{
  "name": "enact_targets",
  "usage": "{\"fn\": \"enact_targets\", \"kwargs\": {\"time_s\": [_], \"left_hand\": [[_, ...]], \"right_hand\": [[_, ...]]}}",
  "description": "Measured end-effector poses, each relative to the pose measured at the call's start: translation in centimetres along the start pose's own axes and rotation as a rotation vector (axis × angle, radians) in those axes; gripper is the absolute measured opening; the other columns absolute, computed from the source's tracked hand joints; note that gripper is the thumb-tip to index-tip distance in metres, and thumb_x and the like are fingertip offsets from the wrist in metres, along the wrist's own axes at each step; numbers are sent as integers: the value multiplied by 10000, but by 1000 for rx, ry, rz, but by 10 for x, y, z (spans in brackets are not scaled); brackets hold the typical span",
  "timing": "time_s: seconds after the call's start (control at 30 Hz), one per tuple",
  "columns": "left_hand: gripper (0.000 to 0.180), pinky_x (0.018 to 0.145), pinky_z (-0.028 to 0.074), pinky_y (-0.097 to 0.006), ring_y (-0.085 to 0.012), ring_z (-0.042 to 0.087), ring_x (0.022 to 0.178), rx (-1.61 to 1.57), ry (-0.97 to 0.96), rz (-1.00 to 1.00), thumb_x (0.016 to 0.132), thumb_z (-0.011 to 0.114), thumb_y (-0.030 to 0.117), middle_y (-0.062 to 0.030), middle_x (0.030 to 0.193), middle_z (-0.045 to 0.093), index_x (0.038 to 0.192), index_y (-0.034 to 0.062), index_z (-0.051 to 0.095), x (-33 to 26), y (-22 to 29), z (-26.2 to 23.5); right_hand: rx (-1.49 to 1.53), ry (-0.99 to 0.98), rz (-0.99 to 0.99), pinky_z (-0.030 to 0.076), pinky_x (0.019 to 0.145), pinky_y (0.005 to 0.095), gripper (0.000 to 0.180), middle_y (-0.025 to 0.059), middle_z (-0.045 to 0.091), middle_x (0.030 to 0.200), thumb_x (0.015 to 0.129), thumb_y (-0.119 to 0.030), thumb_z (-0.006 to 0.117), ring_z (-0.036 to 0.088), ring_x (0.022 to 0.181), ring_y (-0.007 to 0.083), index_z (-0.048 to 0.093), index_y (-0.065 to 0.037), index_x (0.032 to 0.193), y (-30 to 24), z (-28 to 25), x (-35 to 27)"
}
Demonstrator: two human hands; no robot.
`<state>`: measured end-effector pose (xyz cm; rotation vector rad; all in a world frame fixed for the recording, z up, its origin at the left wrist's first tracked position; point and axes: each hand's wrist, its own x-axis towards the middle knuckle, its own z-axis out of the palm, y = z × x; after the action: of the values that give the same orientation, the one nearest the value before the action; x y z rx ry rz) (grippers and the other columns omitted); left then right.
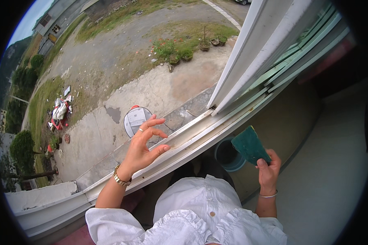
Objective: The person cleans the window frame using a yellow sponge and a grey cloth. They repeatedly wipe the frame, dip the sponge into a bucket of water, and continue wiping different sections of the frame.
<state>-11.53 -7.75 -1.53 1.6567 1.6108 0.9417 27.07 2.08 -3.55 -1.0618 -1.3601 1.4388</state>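
Observation:
Over the white window sill track hovers my left hand, its fingers curved and spread apart with nothing between them. A ring and a metal wristwatch show on that arm. My right hand, with a bracelet at the wrist, grips the lower corner of a green scouring pad between thumb and fingers. The pad is held up on the room side of the sill. Below it on the floor stands a blue bucket, partly hidden by the pad; what it holds is too dark to make out.
White sliding window frames stand at the right, with the opening to their left. Outside, far below, are a concrete yard, a round white-topped object, potted plants and a heap of litter.

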Motion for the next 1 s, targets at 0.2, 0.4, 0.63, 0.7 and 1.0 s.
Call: {"fn": "enact_targets", "kwargs": {"time_s": [0.2,0.4,0.63,0.7,1.0], "left_hand": [[412,1154,281,-540,-428,173,1470,1191,391,-171,805,729,53,-110,1568,327,1189,196,682,24,-40,-30],[539,1179,192,-603,-429,112,1490,616,28,319,790,721,118,-32,1624,215,1287,310,638,-4,7,19],[470,1195,120,-609,-369,141,1496,962,-256,390,846,630,215,41,1622,222,1311,286,625,-3,10,42],[476,1196,122,-606,-352,140,1499,981,-288,360,854,617,205,43,1624,215,1325,279,615,0,13,44],[110,1152,283,-540,-328,350,1424,597,-163,376,764,752,121,-59,1404,539,853,131,689,2,3,41]], "right_hand": [[-4,-52,-41,312,613,217,355,-50,476,766,835,-308,799,395,694,51,589,-25,881,-7,11,9],[-31,-66,-85,410,568,210,372,5,576,817,842,-319,791,529,698,72,602,-31,980,4,1,8],[6,-20,-57,318,613,218,344,-49,479,759,832,-290,807,405,691,56,589,-27,869,-12,17,8],[-1,-53,-46,325,617,218,332,-45,484,759,832,-275,806,412,692,58,591,-25,868,-12,16,9],[-23,-54,33,411,686,216,281,-16,602,806,840,-230,795,521,748,62,657,-1,927,-7,17,5]]}}
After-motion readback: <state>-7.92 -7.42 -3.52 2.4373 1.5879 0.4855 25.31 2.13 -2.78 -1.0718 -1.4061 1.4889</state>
